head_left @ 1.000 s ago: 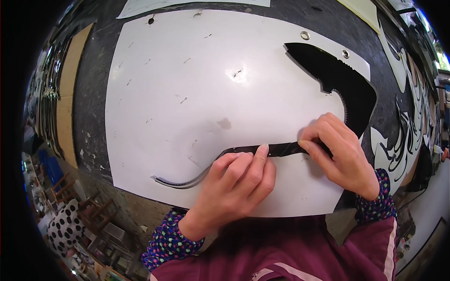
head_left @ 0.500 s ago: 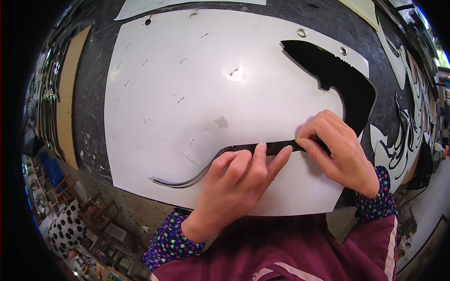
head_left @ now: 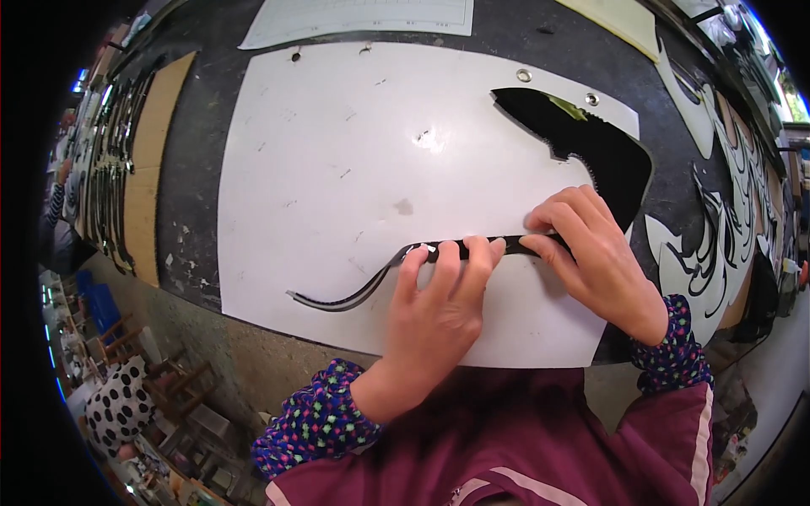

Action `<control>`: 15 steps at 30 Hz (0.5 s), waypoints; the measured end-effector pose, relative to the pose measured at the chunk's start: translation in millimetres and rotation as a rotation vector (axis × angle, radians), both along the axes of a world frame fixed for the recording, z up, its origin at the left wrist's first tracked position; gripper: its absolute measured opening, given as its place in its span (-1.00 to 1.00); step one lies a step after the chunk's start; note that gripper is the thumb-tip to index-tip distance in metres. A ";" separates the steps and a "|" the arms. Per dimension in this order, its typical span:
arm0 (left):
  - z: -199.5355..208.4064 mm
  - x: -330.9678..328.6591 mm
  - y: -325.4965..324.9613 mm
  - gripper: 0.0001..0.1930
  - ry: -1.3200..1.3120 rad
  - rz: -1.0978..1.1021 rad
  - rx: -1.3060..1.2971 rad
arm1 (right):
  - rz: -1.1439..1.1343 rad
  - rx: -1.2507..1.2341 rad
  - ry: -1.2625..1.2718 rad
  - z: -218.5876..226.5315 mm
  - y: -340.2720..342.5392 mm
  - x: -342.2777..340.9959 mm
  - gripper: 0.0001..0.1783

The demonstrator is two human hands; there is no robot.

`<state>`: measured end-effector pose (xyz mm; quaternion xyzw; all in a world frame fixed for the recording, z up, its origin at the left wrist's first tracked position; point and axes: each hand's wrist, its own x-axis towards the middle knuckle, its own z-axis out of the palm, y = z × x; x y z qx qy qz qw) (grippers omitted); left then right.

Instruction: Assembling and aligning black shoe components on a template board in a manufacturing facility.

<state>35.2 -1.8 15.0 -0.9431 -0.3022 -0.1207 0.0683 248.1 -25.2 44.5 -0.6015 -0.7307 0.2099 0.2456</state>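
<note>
Your black curved piece (head_left: pixel 620 160) lies on a white sheet (head_left: pixel 321 211) spread over the dark counter (head_left: pixel 190 211). Its broad part, with a toothed inner edge, sits by the sheet's far right corner, near two metal eyelets (head_left: pixel 524 76); a yellow-green patch shows along its far side. From there it bends toward the counter's near edge, narrows to a band under your hands, and ends in a thin curved tail pointing toward the sheet's left edge.

Your left hand (head_left: pixel 439 295) is palm down, its fingers a little spread, the tips resting on the band rather than wrapped around it. Your right hand (head_left: pixel 599 261) is curled narrow over the band just beside, the thumb tip on it; you cannot tell here whether the fingers pinch it.

Along the counter's left edge lie a cardboard strip (head_left: pixel 156 169) and a row of dark strips (head_left: pixel 105 152). A printed paper (head_left: pixel 363 21) lies beyond the sheet's far edge, and curved black offcuts (head_left: pixel 704 202) lie toward the counter's right edge.
</note>
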 end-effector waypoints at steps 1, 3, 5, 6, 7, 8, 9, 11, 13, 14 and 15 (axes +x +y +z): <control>0.2 -0.7 -0.3 -0.54 -0.004 0.002 -0.015 | -0.014 0.066 -0.053 -3.0 -2.7 0.8 -0.87; 2.9 -5.4 2.9 -0.52 -0.074 -0.011 -0.098 | -0.022 0.092 -0.001 -10.0 -9.7 8.0 -0.87; 7.7 -12.5 7.6 -0.48 -0.145 -0.049 -0.223 | -0.023 0.138 0.064 -18.4 -13.5 11.6 -0.87; 8.7 -12.3 7.8 -0.48 -0.141 -0.051 -0.216 | -0.025 0.145 0.067 -20.4 -13.1 11.2 -0.87; 7.9 -12.1 7.2 -0.49 -0.145 -0.043 -0.198 | -0.025 0.160 0.069 -22.2 -13.0 10.9 -0.87; 6.8 -11.9 5.9 -0.49 -0.149 -0.035 -0.181 | -0.026 0.173 0.071 -23.5 -13.2 10.7 -0.87; 5.9 -10.8 5.6 -0.46 -0.130 -0.028 -0.163 | -0.030 0.176 0.074 -24.1 -12.2 11.8 -0.87; 5.4 -7.8 4.8 -0.46 -0.110 -0.030 -0.131 | -0.019 0.174 0.101 -26.0 -11.2 13.8 -0.87; 4.4 -6.0 4.0 -0.46 -0.090 -0.029 -0.101 | -0.023 0.184 0.103 -27.2 -10.6 13.5 -0.86; 3.3 -5.5 3.5 -0.48 -0.078 -0.012 -0.084 | -0.024 0.194 0.100 -27.7 -10.4 13.6 -0.86; 1.8 -5.3 2.8 -0.50 -0.067 0.004 -0.066 | -0.027 0.194 0.102 -27.8 -10.5 13.8 -0.86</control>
